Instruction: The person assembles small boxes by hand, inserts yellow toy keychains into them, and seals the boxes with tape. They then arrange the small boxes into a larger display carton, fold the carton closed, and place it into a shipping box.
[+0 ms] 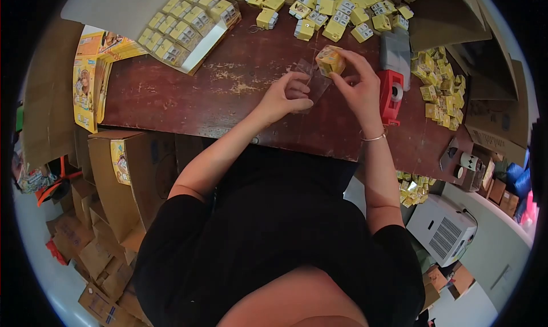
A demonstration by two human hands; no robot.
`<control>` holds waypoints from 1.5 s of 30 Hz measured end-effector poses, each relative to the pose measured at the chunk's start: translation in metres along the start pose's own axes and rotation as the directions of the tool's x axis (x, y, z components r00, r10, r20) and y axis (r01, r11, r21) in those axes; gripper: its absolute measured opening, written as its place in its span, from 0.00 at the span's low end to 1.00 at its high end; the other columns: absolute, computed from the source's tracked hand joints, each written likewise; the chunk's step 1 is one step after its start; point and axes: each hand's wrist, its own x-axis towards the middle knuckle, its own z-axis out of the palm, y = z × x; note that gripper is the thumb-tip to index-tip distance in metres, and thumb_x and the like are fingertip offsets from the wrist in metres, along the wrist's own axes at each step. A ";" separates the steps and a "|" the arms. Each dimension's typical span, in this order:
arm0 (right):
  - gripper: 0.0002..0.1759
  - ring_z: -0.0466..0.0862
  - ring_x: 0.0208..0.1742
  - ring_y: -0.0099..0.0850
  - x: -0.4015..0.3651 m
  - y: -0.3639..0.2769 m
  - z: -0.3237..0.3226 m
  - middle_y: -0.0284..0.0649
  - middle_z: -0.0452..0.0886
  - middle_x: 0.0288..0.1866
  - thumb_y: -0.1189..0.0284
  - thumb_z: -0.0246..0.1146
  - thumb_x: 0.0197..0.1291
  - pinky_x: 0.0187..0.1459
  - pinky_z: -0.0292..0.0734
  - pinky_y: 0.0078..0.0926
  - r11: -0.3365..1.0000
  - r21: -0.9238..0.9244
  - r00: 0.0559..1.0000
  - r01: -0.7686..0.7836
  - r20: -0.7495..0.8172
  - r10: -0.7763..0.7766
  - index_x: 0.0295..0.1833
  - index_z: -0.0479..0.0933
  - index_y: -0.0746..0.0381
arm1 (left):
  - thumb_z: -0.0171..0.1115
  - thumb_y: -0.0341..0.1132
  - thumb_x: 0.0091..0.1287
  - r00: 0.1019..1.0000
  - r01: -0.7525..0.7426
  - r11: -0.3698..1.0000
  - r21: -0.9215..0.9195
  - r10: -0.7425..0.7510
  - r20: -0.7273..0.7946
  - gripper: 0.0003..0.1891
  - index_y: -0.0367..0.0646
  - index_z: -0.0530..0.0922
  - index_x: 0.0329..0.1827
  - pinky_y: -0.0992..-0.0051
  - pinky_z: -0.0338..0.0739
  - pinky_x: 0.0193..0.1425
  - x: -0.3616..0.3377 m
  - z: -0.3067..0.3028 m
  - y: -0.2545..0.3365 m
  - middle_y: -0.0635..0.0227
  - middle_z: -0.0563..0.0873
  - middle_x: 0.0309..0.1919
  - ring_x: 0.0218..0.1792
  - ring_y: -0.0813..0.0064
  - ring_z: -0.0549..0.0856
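Note:
Over the table's middle, my right hand pinches a small yellow box between thumb and fingers; its surface looks shiny. My left hand is just to the left, its fingers curled around the near edge of a clear plastic sleeve. The sleeve spreads between the two hands, just below the yellow box. Its exact shape is hard to make out against the dark red tabletop. A red tape dispenser stands right beside my right wrist.
Many loose yellow-and-white pieces lie along the table's back. A display tray of similar pieces sits back left, near folded printed cartons. Small yellow packs are piled at right. Cardboard boxes stand below the left edge.

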 end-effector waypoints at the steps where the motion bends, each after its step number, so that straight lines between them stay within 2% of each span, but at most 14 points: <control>1: 0.28 0.82 0.51 0.22 0.001 -0.002 -0.002 0.35 0.79 0.59 0.81 0.70 0.52 0.39 0.81 0.18 1.000 -0.003 1.000 0.003 -0.001 -0.003 0.61 0.77 0.61 | 0.72 0.27 0.57 0.999 -0.037 0.999 0.005 0.036 0.016 0.32 0.43 0.68 0.66 0.74 0.80 0.46 0.001 0.001 0.002 0.62 0.81 0.51 0.48 0.73 0.84; 3: 0.27 0.81 0.57 0.24 0.003 -0.004 -0.004 0.38 0.78 0.62 0.81 0.70 0.53 0.42 0.81 0.17 0.999 0.016 0.973 -0.028 0.231 0.023 0.61 0.77 0.62 | 0.72 0.27 0.57 0.997 -0.073 0.997 0.028 0.072 0.013 0.32 0.42 0.68 0.66 0.73 0.80 0.47 0.005 -0.002 0.002 0.62 0.81 0.51 0.48 0.73 0.83; 10: 0.25 0.84 0.52 0.25 -0.017 0.034 0.012 0.37 0.82 0.57 0.81 0.67 0.53 0.42 0.80 0.16 0.856 0.484 0.980 -0.184 0.154 0.124 0.59 0.78 0.60 | 0.68 0.25 0.60 0.949 -0.237 0.921 -0.309 0.151 -0.278 0.32 0.41 0.64 0.66 0.71 0.75 0.59 0.009 0.003 -0.007 0.62 0.79 0.55 0.55 0.71 0.79; 13: 0.27 0.82 0.56 0.27 -0.017 0.033 0.007 0.37 0.80 0.61 0.80 0.65 0.56 0.49 0.80 0.20 0.988 -0.034 0.966 0.150 0.218 -0.139 0.64 0.74 0.64 | 0.67 0.25 0.61 0.940 -0.278 0.950 -0.143 0.239 -0.242 0.29 0.42 0.65 0.64 0.71 0.71 0.63 0.010 0.012 -0.006 0.64 0.77 0.56 0.58 0.73 0.76; 15: 0.29 0.82 0.58 0.31 -0.013 0.002 -0.005 0.38 0.79 0.63 0.77 0.66 0.58 0.57 0.77 0.27 0.759 0.280 0.700 -0.587 0.647 0.303 0.67 0.72 0.64 | 0.68 0.25 0.61 0.947 -0.273 0.952 -0.140 0.240 -0.215 0.28 0.42 0.65 0.63 0.72 0.70 0.63 0.004 0.020 0.001 0.64 0.76 0.57 0.58 0.74 0.75; 16: 0.29 0.82 0.58 0.31 -0.014 0.005 -0.004 0.38 0.79 0.63 0.77 0.66 0.58 0.57 0.77 0.27 0.759 0.280 0.699 -0.587 0.648 0.302 0.67 0.72 0.64 | 0.68 0.26 0.61 0.952 -0.272 0.952 -0.138 0.245 -0.181 0.28 0.42 0.65 0.62 0.72 0.69 0.63 0.003 0.022 0.004 0.64 0.75 0.58 0.59 0.76 0.74; 21: 0.23 0.84 0.48 0.26 0.002 0.024 0.003 0.38 0.85 0.53 0.71 0.66 0.60 0.43 0.81 0.25 0.883 0.425 0.761 -0.198 0.635 -0.135 0.61 0.78 0.64 | 0.70 0.28 0.60 0.980 -0.174 0.979 -0.110 0.161 -0.121 0.25 0.43 0.68 0.59 0.76 0.71 0.59 0.007 -0.001 0.003 0.68 0.79 0.51 0.53 0.79 0.77; 23: 0.14 0.85 0.42 0.28 0.040 0.031 -0.017 0.36 0.87 0.44 0.69 0.65 0.62 0.38 0.81 0.30 0.884 0.049 0.593 -0.465 0.759 0.269 0.48 0.83 0.67 | 0.73 0.30 0.58 0.992 -0.074 0.997 -0.031 0.070 -0.109 0.22 0.42 0.71 0.53 0.77 0.77 0.50 0.007 -0.012 -0.005 0.72 0.81 0.38 0.42 0.79 0.81; 24: 0.14 0.87 0.37 0.37 0.056 0.042 -0.019 0.38 0.88 0.36 0.64 0.68 0.59 0.39 0.81 0.36 0.888 0.011 0.765 -0.459 0.514 0.389 0.35 0.84 0.67 | 0.73 0.30 0.58 0.991 -0.080 0.996 -0.034 0.076 -0.108 0.22 0.42 0.71 0.53 0.77 0.77 0.50 0.005 -0.016 -0.005 0.72 0.81 0.38 0.42 0.79 0.81; 26: 0.18 0.86 0.42 0.43 0.086 0.078 -0.025 0.46 0.87 0.41 0.61 0.70 0.55 0.42 0.81 0.36 0.866 -0.400 0.950 -0.301 -0.046 0.309 0.41 0.83 0.65 | 0.71 0.28 0.59 0.994 0.052 0.962 -0.268 -0.077 -0.083 0.21 0.43 0.72 0.53 0.75 0.78 0.51 -0.003 -0.025 -0.003 0.71 0.80 0.42 0.45 0.77 0.82; 27: 0.18 0.86 0.42 0.43 0.098 0.107 -0.024 0.46 0.87 0.41 0.61 0.70 0.55 0.42 0.81 0.36 0.867 -0.400 0.951 -0.298 -0.050 0.304 0.41 0.83 0.65 | 0.71 0.28 0.59 0.994 0.047 0.963 -0.264 -0.071 -0.082 0.21 0.43 0.72 0.53 0.75 0.78 0.51 -0.005 -0.029 -0.003 0.71 0.80 0.42 0.45 0.77 0.82; 29: 0.26 0.84 0.44 0.42 0.110 0.158 -0.018 0.48 0.84 0.42 0.59 0.72 0.51 0.45 0.79 0.34 0.710 -0.704 0.957 -0.027 -0.222 -0.184 0.51 0.78 0.65 | 0.67 0.29 0.62 0.989 0.142 0.876 -0.461 -0.139 0.039 0.20 0.44 0.72 0.56 0.72 0.80 0.52 -0.010 -0.035 -0.006 0.71 0.79 0.45 0.48 0.76 0.82; 35: 0.28 0.82 0.51 0.43 0.086 0.106 -0.018 0.46 0.82 0.49 0.72 0.71 0.47 0.54 0.77 0.33 0.853 -0.502 0.957 -0.143 0.148 0.248 0.56 0.74 0.61 | 0.62 0.37 0.68 0.974 0.206 0.856 -0.474 -0.136 0.179 0.19 0.49 0.72 0.61 0.70 0.80 0.52 -0.017 -0.036 0.018 0.70 0.79 0.45 0.50 0.76 0.81; 45: 0.29 0.79 0.58 0.33 0.042 -0.024 -0.068 0.38 0.79 0.53 0.85 0.65 0.46 0.56 0.74 0.28 0.951 -0.239 0.899 0.197 0.430 -0.079 0.58 0.76 0.61 | 0.74 0.42 0.59 0.965 0.086 0.988 0.129 -0.115 0.234 0.26 0.43 0.75 0.57 0.79 0.74 0.48 0.016 -0.030 0.005 0.71 0.80 0.40 0.43 0.80 0.81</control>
